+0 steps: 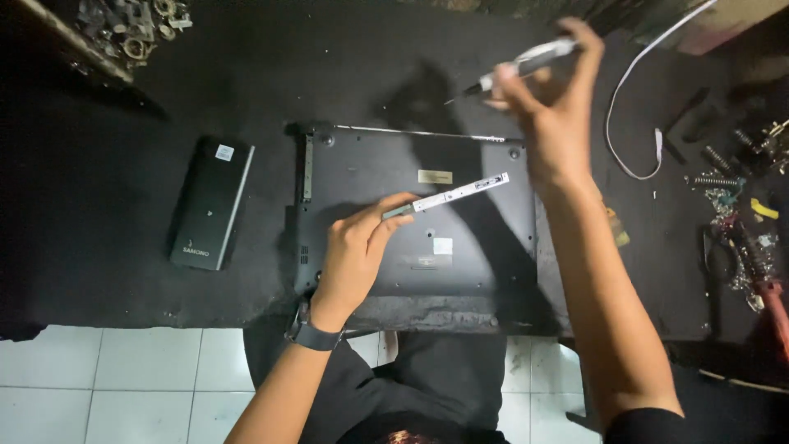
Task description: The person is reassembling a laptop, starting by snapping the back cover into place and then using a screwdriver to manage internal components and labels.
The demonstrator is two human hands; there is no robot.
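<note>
Head view, looking straight down on a dark table (99, 247).

Laptop (415, 214): lies bottom-up at table centre, dark grey underside facing the camera, near edge close to the person's lap. Two small pale stickers show on the panel. A thin metal strip runs along its far edge.

Left hand (357, 247): over the left-centre of the laptop underside, fingers pressed together and pinching one end of a narrow silver bracket (452, 196). The bracket is a thin flat strip and slants up to the right above the panel; whether its free end touches the laptop I cannot tell. A dark wristwatch (312, 333) sits on this wrist.

Right hand (551, 115): raised beyond the laptop's far right corner, fingers closed around a screwdriver (518, 66) with a light grey handle. The dark tip points left and slightly down, clear of the laptop.

Surroundings: a black rectangular battery pack (211, 203) lies flat on the table just left of the laptop, apart from it. A white cable (633, 99) loops on the table to the right of the right hand. Loose metal parts (136, 29) are piled at the far left corner; springs and small tools (740, 205) are scattered along the right edge. White floor tiles (123, 378) show below the table's near edge.
</note>
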